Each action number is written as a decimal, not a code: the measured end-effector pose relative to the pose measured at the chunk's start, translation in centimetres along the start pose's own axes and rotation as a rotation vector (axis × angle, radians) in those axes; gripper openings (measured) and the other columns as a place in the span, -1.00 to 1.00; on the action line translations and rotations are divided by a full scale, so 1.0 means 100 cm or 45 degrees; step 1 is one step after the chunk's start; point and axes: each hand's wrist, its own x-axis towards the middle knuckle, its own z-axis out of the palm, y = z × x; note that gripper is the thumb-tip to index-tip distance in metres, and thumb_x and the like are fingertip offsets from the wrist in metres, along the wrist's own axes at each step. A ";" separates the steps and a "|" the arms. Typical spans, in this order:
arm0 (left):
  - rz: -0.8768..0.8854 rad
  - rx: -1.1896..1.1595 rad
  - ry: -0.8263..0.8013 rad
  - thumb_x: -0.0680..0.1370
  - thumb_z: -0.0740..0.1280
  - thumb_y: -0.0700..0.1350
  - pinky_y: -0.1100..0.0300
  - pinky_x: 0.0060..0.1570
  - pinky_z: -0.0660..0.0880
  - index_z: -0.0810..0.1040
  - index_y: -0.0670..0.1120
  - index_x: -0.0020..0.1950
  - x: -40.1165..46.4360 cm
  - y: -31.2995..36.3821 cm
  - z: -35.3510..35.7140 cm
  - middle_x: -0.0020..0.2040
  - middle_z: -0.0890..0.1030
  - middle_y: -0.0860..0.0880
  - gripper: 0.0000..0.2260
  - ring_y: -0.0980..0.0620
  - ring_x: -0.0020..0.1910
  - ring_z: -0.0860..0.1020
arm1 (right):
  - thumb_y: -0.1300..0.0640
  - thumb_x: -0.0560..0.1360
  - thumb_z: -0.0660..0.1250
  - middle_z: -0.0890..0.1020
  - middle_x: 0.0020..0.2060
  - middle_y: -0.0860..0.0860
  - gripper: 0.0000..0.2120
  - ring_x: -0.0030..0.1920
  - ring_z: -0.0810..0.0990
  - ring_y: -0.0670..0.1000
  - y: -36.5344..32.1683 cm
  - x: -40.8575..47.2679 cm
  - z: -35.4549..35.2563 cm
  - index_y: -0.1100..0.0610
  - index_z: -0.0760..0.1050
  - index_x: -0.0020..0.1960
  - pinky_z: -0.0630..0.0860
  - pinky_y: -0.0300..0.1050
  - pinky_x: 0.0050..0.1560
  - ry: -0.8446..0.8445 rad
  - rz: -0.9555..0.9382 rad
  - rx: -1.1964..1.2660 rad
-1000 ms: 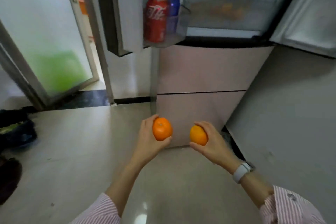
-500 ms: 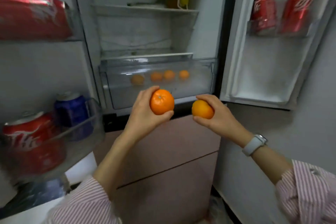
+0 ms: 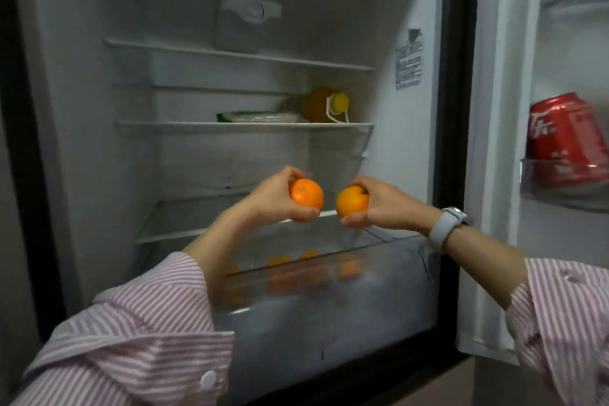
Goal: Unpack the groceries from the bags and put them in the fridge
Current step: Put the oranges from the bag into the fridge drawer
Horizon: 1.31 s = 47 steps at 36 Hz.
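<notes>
Striped sleeves nearest, both arms raised into the open fridge (image 3: 99, 148). Left hand (image 3: 273, 199) curls round an orange (image 3: 306, 193); right hand (image 3: 384, 204), white watch (image 3: 445, 228) on the wrist, curls round a second orange (image 3: 352, 201). The two fruits sit just beside each other, apart, above the clear drawer (image 3: 329, 300), which holds several more oranges. Beyond, on a middle shelf, a flat green packet (image 3: 257, 116) and a yellow-capped bottle (image 3: 324, 105) lying down. Red can (image 3: 565, 138) in the right door bin.

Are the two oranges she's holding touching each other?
Apart. The head view shows a strip of fridge background between the left orange and the right orange.
</notes>
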 end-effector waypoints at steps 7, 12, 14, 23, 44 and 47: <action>-0.046 0.442 -0.402 0.33 0.51 0.03 0.15 0.09 0.45 0.28 -0.02 0.37 0.028 -0.046 0.009 0.25 0.44 -0.03 -0.31 0.00 0.15 0.45 | 0.05 0.34 0.50 0.45 0.12 0.00 -0.38 0.05 0.46 -0.01 0.025 0.066 0.027 0.07 0.30 0.30 0.45 -0.14 -0.02 -0.646 -0.094 -0.247; 0.008 0.600 -0.667 0.32 0.51 0.07 0.09 0.09 0.46 0.36 0.01 0.31 0.027 -0.074 0.036 0.21 0.45 -0.05 -0.37 -0.01 0.12 0.46 | 0.11 0.36 0.47 0.44 0.07 0.02 -0.45 0.12 0.50 0.09 0.035 0.099 0.072 0.08 0.31 0.26 0.51 0.00 0.06 -1.096 -0.178 -0.472; 0.018 0.602 -0.724 0.32 0.51 0.05 0.12 0.06 0.46 0.36 0.02 0.29 0.021 -0.086 0.050 0.18 0.45 -0.04 -0.40 -0.02 0.10 0.47 | 0.13 0.33 0.49 0.41 0.07 0.02 -0.40 0.15 0.49 0.13 0.037 0.104 0.090 0.08 0.29 0.27 0.51 0.05 0.13 -1.251 -0.209 -0.505; 0.111 0.591 -0.837 0.40 0.42 0.06 0.10 0.01 0.45 0.33 -0.05 0.28 -0.007 -0.123 0.091 0.21 0.39 -0.07 -0.48 -0.03 0.14 0.41 | 0.11 0.45 0.37 0.49 0.01 0.11 -0.57 -0.15 0.40 0.04 0.053 0.103 0.129 0.11 0.28 0.23 0.36 -0.17 -0.28 -1.422 -0.432 -0.581; 0.052 0.750 -0.653 0.51 0.31 0.10 0.21 0.04 0.36 0.41 -0.03 0.33 0.028 -0.091 0.052 0.24 0.43 -0.07 -0.57 -0.03 0.15 0.48 | -0.01 0.45 0.38 0.55 0.14 -0.04 -0.56 0.11 0.52 0.00 0.036 0.110 0.087 0.03 0.40 0.29 0.46 -0.13 0.15 -0.991 -0.263 -0.295; 0.060 0.835 -0.525 0.51 0.30 0.12 0.18 0.06 0.38 0.42 -0.01 0.32 0.028 -0.081 0.030 0.25 0.46 -0.06 -0.58 -0.02 0.16 0.48 | 0.02 0.47 0.36 0.59 0.06 -0.04 -0.64 0.07 0.54 -0.03 0.032 0.099 0.072 0.05 0.45 0.25 0.45 -0.18 0.11 -0.756 -0.266 -0.168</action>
